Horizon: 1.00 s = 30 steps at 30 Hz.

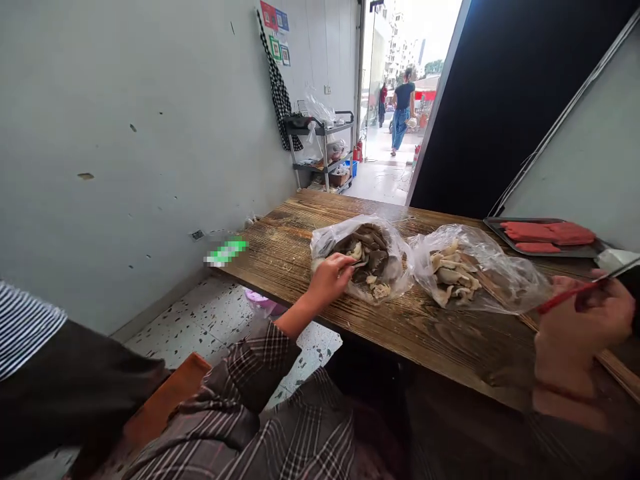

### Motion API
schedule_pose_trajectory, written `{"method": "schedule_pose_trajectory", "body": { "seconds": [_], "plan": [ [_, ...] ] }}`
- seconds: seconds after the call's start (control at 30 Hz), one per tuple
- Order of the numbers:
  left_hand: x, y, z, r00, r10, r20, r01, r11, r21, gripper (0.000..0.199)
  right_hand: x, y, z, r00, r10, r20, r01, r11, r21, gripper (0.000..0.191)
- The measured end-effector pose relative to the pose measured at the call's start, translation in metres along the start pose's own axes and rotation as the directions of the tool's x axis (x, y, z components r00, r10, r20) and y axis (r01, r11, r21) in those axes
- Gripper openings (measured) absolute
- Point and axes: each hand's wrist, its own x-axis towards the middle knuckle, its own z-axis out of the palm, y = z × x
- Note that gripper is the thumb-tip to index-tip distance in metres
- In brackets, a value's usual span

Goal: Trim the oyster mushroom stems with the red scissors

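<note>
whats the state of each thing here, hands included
Left hand: seemingly pinching a grey piece
Right hand: gripping a red-handled tool, blurred
Left bag: mouth open, partly filled
Right bag: partly filled, mouth unclear
Tray: holding reddish slabs
Checked cloth: hanging
Trolley: loaded
Doorway: open

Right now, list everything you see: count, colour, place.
Table: one, brown, centre
Bags: two, clear, on table
Mushroom pieces: many, brownish, in bags
Tray: one, dark, far right
Slabs: several, red, on tray
Trolley: one, grey, by wall
Cloth: one, black and white, wall
Tub: one, purple, floor
Walker: one, blue clothes, outside
Bystander: one, striped top, left edge
Tool: one, red-handled, right
Left grip: one, bare, at left bag
Right grip: one, bare, around tool
</note>
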Motion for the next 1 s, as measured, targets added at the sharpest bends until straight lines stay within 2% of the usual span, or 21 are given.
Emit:
{"method": "schedule_pose_trajectory", "body": {
  "seconds": [0.07, 0.13, 0.2, 0.3, 0.4, 0.53, 0.7, 0.8, 0.87, 0.93, 1.0],
  "plan": [
    [0.002, -0.020, -0.012, 0.997, -0.078, -0.026, 0.080, 0.993, 0.091, 0.024, -0.036, -0.027, 0.000, 0.989, -0.055, 0.135, 0.043, 0.995, 0.093, 0.053],
    [0.005, -0.035, -0.016, 0.991, -0.134, 0.001, 0.132, 0.971, 0.199, 0.027, -0.078, -0.050, 0.001, 0.965, -0.046, 0.260, 0.031, 0.998, 0.062, 0.049],
    [0.006, -0.044, -0.016, 0.985, -0.169, 0.042, 0.149, 0.942, 0.299, 0.032, -0.119, -0.062, 0.004, 0.893, 0.051, 0.447, -0.057, 0.998, -0.001, 0.052],
    [0.007, -0.051, -0.013, 0.975, -0.209, 0.075, 0.163, 0.901, 0.401, 0.043, -0.167, -0.063, 0.008, 0.804, 0.148, 0.576, -0.160, 0.987, -0.030, 0.055],
    [0.007, -0.057, -0.014, 0.966, -0.246, 0.079, 0.185, 0.870, 0.456, 0.042, -0.188, -0.055, 0.009, 0.757, 0.159, 0.633, -0.129, 0.987, -0.095, 0.054],
    [0.004, -0.071, -0.019, 0.967, -0.247, 0.070, 0.195, 0.884, 0.426, 0.031, -0.189, -0.049, 0.008, 0.768, 0.174, 0.617, -0.110, 0.984, -0.140, 0.056],
    [-0.002, -0.087, -0.024, 0.978, -0.207, 0.030, 0.196, 0.958, 0.212, 0.024, -0.187, -0.048, 0.009, 0.775, 0.197, 0.601, -0.184, 0.979, -0.084, 0.054],
    [-0.004, -0.089, -0.031, 0.966, -0.258, -0.020, 0.256, 0.964, -0.079, 0.017, -0.187, -0.047, 0.009, 0.767, 0.204, 0.608, -0.197, 0.977, -0.078, 0.055],
    [-0.003, -0.084, -0.038, 0.926, -0.374, -0.058, 0.323, 0.861, -0.394, 0.015, -0.188, -0.046, 0.008, 0.761, 0.218, 0.611, -0.211, 0.974, -0.085, 0.057],
    [-0.002, -0.077, -0.047, 0.870, -0.488, -0.064, 0.310, 0.644, -0.700, 0.021, -0.188, -0.044, 0.008, 0.753, 0.235, 0.615, -0.224, 0.970, -0.097, 0.059],
    [-0.002, -0.067, -0.056, 0.839, -0.545, -0.009, 0.255, 0.407, -0.877, 0.028, -0.188, -0.042, 0.007, 0.739, 0.253, 0.624, -0.234, 0.965, -0.115, 0.062]
  ]
}}
